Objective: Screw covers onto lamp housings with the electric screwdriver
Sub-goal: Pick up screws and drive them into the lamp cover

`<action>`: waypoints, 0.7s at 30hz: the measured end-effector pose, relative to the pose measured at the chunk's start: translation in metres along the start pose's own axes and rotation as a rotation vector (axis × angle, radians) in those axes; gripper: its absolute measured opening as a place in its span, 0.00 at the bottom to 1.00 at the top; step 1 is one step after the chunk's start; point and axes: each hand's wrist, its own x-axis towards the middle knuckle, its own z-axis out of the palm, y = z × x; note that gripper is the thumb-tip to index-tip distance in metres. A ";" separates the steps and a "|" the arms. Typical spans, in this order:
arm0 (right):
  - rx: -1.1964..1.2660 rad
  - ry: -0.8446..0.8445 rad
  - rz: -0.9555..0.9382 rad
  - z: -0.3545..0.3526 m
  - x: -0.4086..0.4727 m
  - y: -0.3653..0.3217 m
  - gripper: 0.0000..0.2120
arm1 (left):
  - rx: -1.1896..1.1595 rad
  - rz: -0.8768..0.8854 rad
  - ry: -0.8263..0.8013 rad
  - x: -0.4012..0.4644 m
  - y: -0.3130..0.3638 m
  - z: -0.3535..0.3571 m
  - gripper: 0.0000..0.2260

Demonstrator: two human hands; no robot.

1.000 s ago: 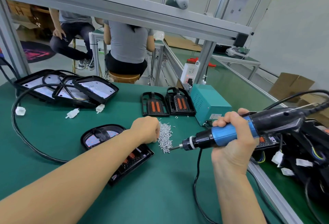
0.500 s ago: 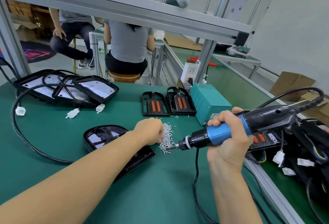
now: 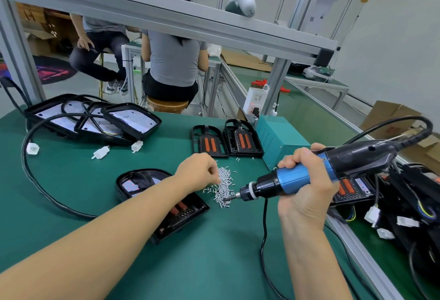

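Note:
My right hand (image 3: 303, 185) grips the blue and black electric screwdriver (image 3: 309, 171), held almost level with its bit tip down in a pile of small silver screws (image 3: 223, 184) on the green bench. My left hand (image 3: 197, 172) hovers at the left edge of that pile, fingers curled at the screws; whether it holds one is hidden. Under my left forearm lies a black lamp housing (image 3: 142, 183) with its cover (image 3: 181, 214) on it, showing red strips.
Two loose black covers (image 3: 226, 141) with orange strips lie beyond the screws, beside a teal power box (image 3: 278, 144). Stacked open housings (image 3: 95, 118) with cables sit at the back left. More housings (image 3: 409, 199) crowd the right. People sit behind the bench frame.
The screwdriver has swung lower and leftward, so its bit now sits in the screw pile. My left hand has stayed at the pile's left edge.

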 end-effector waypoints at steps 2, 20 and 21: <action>0.006 0.005 -0.007 0.003 0.000 -0.003 0.11 | -0.223 -0.026 0.008 -0.007 -0.001 -0.009 0.05; 0.221 -0.080 0.131 0.074 -0.028 0.019 0.11 | -0.815 -0.037 0.100 -0.112 -0.048 -0.055 0.08; 0.224 -0.095 0.142 0.077 -0.031 0.022 0.11 | -0.810 -0.029 0.125 -0.116 -0.053 -0.058 0.07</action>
